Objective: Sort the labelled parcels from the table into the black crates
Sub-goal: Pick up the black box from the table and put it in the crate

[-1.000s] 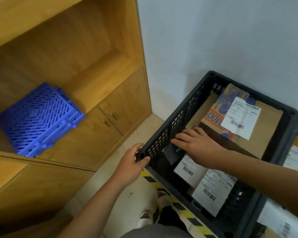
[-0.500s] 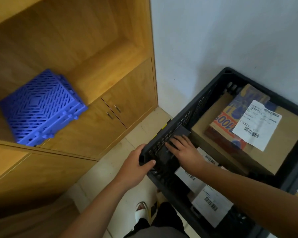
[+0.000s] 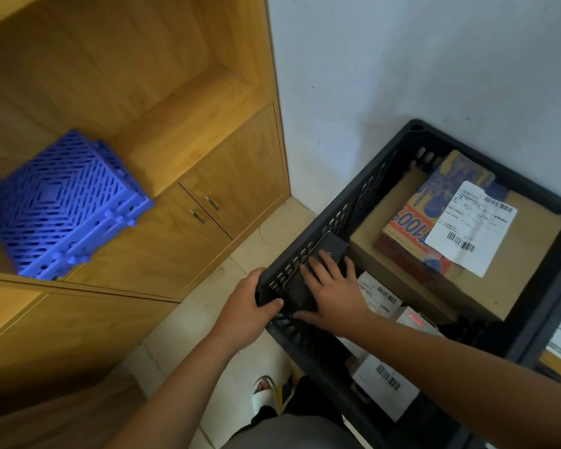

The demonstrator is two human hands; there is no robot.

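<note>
The dark flat parcel [image 3: 318, 270] is stood on edge against the inner side of the left wall of the black crate [image 3: 382, 163], at its near-left corner. It is pressed there by the right hand [image 3: 332, 291], whose fingers are spread flat over its face and not curled round it. The crate's near-left corner rim is gripped by the left hand [image 3: 248, 306], thumb hooked over the top edge, so the crate is steadied.

Deeper in the crate a large cardboard box [image 3: 512, 273] is seen with a printed carton [image 3: 418, 228] on top, and a white shipping label [image 3: 470, 228] is stuck across that carton. Smaller white labelled parcels [image 3: 381, 382] lie on the crate floor near the right forearm. A blue plastic basket [image 3: 59, 205] sits in the wooden shelf unit [image 3: 182, 102] well apart to the left.

The step in hand is judged to be the tucking of the flat parcel into the narrow gap between wall and cardboard box. If the palm is lifted before the parcel is wedged, it could tip inward and fall flat over the labels below. If the rim is released too early, the crate could be shoved sideways by the pressing hand.
</note>
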